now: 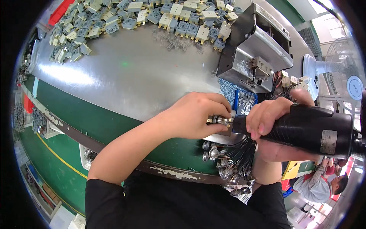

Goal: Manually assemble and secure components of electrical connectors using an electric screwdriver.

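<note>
My left hand [196,114] pinches a small part with brass tabs and a round metal piece [220,120] between thumb and fingers. My right hand [270,114] is wrapped round a black electric screwdriver [316,128], which lies level and points left. Its nose meets the small part at my left fingertips; the exact contact is hidden. Just beyond my hands is a blue tray [236,100] of small metal pieces, beside loose bluish screws [227,88]. Below them hangs a bundle of black wires [244,152] with round metal ends [213,154].
A metal box-shaped fixture [238,57] stands at the back right. Many grey and cream switch-like parts [183,23] are heaped along the far side of the metal tabletop [126,84], with loose springs [177,41] nearby. A fan [343,72] and another person [314,187] are at the right.
</note>
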`<state>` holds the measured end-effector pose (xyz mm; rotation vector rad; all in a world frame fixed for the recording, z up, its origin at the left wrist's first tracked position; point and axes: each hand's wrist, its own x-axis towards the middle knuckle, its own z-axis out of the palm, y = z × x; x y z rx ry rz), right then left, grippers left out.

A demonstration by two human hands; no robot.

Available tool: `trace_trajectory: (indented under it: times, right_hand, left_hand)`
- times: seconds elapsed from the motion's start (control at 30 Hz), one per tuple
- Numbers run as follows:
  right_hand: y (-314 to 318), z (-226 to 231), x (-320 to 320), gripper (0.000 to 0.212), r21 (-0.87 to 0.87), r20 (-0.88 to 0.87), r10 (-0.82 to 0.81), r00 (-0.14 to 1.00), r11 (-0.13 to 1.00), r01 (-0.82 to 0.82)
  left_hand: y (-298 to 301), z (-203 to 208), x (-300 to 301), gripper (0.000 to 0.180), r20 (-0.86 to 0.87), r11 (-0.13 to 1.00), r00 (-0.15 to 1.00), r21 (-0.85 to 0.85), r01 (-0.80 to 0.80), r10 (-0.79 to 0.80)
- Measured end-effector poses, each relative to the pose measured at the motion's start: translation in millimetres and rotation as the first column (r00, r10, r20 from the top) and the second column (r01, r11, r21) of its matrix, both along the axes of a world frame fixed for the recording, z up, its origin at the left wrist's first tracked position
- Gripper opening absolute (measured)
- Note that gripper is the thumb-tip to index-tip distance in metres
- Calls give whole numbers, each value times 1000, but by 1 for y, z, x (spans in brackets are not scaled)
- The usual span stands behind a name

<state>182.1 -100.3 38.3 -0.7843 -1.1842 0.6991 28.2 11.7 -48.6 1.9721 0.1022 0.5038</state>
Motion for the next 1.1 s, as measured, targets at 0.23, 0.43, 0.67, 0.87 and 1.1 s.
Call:
trace_trajectory:
  times: [0.23,0.43,0.67,0.87,1.1]
  right_hand:
    - [14,46,68,119,121,-31,-206,978,971,208]
    - [46,47,66,115,-7,18,-598,801,801,598]
    - [54,42,68,112,-8,55,-612,789,790,613]
    - [56,41,68,112,10,103,-618,779,784,621]
    - [56,39,67,109,1,103,-609,787,791,612]
  left_hand:
    - [0,4,3,30,33,1000,999,10,3,-3]
    - [0,7,6,31,12,999,999,-12,37,-37]
    - [1,12,6,31,-16,999,999,-41,34,-35]
    - [1,13,5,31,-21,998,999,-60,33,-34]
    - [0,12,6,32,-15,999,999,-47,27,-28]
